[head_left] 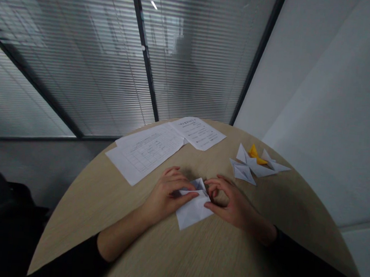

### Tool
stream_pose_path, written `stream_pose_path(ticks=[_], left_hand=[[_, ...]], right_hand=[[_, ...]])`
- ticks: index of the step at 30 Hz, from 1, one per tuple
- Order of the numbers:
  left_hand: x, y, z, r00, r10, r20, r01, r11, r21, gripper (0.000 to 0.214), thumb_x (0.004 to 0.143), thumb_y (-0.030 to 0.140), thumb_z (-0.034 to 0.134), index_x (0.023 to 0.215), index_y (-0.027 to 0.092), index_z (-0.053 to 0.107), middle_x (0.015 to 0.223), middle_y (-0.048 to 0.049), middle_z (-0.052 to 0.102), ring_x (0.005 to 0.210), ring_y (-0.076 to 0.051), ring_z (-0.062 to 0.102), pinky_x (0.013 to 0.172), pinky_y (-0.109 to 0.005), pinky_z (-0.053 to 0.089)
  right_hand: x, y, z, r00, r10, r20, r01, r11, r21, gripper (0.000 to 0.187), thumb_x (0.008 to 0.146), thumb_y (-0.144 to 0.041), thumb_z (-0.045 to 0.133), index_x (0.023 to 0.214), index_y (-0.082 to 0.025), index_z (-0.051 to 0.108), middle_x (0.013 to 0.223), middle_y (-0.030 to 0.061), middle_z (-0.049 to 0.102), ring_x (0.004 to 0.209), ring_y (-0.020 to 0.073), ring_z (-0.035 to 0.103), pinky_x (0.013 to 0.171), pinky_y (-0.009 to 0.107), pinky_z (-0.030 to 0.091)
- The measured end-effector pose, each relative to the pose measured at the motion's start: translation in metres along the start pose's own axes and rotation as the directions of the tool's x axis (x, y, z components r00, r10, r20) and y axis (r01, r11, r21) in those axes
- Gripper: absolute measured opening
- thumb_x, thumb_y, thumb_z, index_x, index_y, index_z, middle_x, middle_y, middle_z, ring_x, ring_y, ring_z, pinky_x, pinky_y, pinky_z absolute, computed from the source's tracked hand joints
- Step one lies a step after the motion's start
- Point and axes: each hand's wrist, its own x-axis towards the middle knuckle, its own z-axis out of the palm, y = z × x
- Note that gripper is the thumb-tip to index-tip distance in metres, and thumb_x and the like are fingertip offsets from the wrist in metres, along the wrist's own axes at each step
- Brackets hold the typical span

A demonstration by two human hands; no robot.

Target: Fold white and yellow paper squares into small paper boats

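Observation:
A partly folded sheet of white paper (192, 212) lies at the middle of the table, its upper part raised into a small open pocket. My left hand (169, 193) grips its upper left side, thumb on top along the fold and fingers behind. At the right edge, my right hand (228, 200) has its thumb against the paper and its fingers curled beside the raised flap. Several folded white paper pieces (259, 168) sit together to the right, with a yellow folded paper piece (256, 155) among them.
Printed sheets (152, 151) overlap at the far left of the round wooden table (194, 263), with another printed page (200, 133) beside them. Beyond stands a glass partition with blinds (190, 70). A white wall (333, 124) borders the right; a black chair (9, 210) is at left.

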Motion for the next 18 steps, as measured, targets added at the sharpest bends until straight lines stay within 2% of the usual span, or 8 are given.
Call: stream_pose_path(ticks=[3,7,9,12,15,18], left_hand=[[0.0,0.001,0.0,1.0,-0.012,-0.016,0.012,1.0,0.001,0.011,0.108,0.038,0.083,0.105,0.027,0.082,0.106,-0.003,0.085,0.101,-0.023,0.079,0.122,-0.055,0.048],[0.0,0.001,0.001,0.991,-0.111,-0.075,0.107,0.992,-0.063,0.018,0.105,0.041,0.086,0.108,0.024,0.079,0.131,-0.011,0.08,0.122,-0.028,0.076,0.108,-0.05,0.058],[0.0,0.001,0.002,0.988,-0.136,-0.07,0.129,0.987,-0.092,0.019,0.106,0.04,0.085,0.107,0.023,0.076,0.123,-0.0095,0.082,0.115,-0.026,0.078,0.104,-0.046,0.06],[0.001,0.003,0.0,0.996,-0.049,-0.07,0.044,0.996,-0.073,0.014,0.108,0.035,0.082,0.105,0.024,0.074,0.107,-0.0046,0.084,0.102,-0.022,0.079,0.105,-0.045,0.058],[0.001,0.009,-0.006,0.992,0.113,-0.056,-0.112,0.993,0.019,0.006,0.11,0.027,0.077,0.107,0.026,0.072,0.109,-0.0026,0.087,0.102,-0.021,0.081,0.115,-0.048,0.054],[0.0,0.013,-0.012,0.97,0.237,-0.051,-0.232,0.968,0.099,0.01,0.111,0.018,0.072,0.109,0.028,0.068,0.111,0.0005,0.088,0.099,-0.018,0.082,0.118,-0.046,0.052]], right_hand=[[0.0,0.0,0.001,0.998,-0.032,-0.05,0.031,0.999,-0.015,0.047,0.098,-0.019,0.084,0.138,-0.03,0.063,0.1,-0.0017,0.082,0.084,0.0213,0.08,0.127,0.061,0.052],[0.0,0.0,0.002,0.983,-0.104,-0.154,0.092,0.992,-0.082,0.033,0.101,-0.017,0.079,0.128,-0.031,0.065,0.105,0.0006,0.082,0.083,0.0215,0.08,0.124,0.062,0.056],[0.0,-0.001,0.001,0.973,-0.131,-0.192,0.108,0.986,-0.123,0.033,0.103,-0.017,0.077,0.129,-0.032,0.066,0.101,-0.0002,0.081,0.084,0.0228,0.08,0.122,0.062,0.058],[0.001,-0.005,-0.002,0.954,-0.17,-0.247,0.133,0.978,-0.161,0.036,0.103,-0.013,0.073,0.132,-0.031,0.066,0.103,-0.0001,0.082,0.089,0.0239,0.081,0.123,0.061,0.058],[0.002,-0.01,-0.005,0.94,-0.234,-0.25,0.188,0.963,-0.195,0.032,0.102,-0.01,0.072,0.125,-0.032,0.069,0.103,-0.0001,0.083,0.093,0.0242,0.082,0.123,0.06,0.058],[0.002,-0.015,-0.009,0.931,-0.3,-0.206,0.254,0.941,-0.224,0.027,0.102,-0.01,0.073,0.116,-0.033,0.07,0.1,-0.0022,0.083,0.091,0.0222,0.081,0.122,0.058,0.058]])
